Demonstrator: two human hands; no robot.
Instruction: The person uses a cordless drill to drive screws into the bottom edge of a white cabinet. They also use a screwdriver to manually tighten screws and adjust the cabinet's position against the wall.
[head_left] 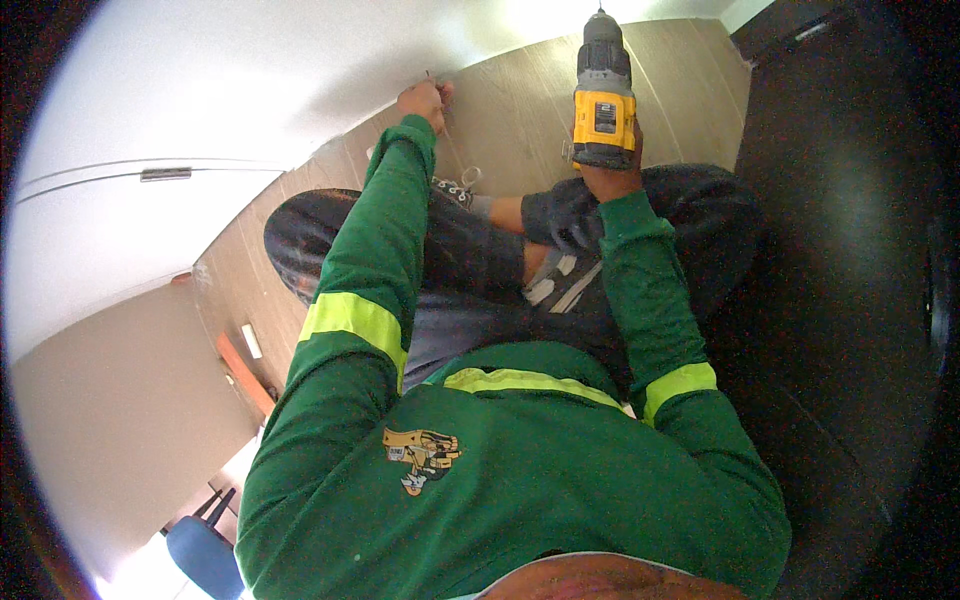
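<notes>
My right hand (614, 182) grips a yellow and black cordless drill (604, 113) from below, with its chuck and thin bit pointing away from me toward the white wall. Most of those fingers are hidden under the drill. Reaching farther out, my left hand (422, 104) is closed close to the foot of the white wall (250, 80). A thin, dark tip shows just past its fingertips, too small to name. The drill stands apart from the wall and from my left hand.
I sit cross-legged on a wood-look floor (510, 90). A dark panel (840, 240) rises close on my right. To the left lie an orange-brown strip (246, 372) and a small white piece (251, 341). A blue chair (205, 555) stands at lower left.
</notes>
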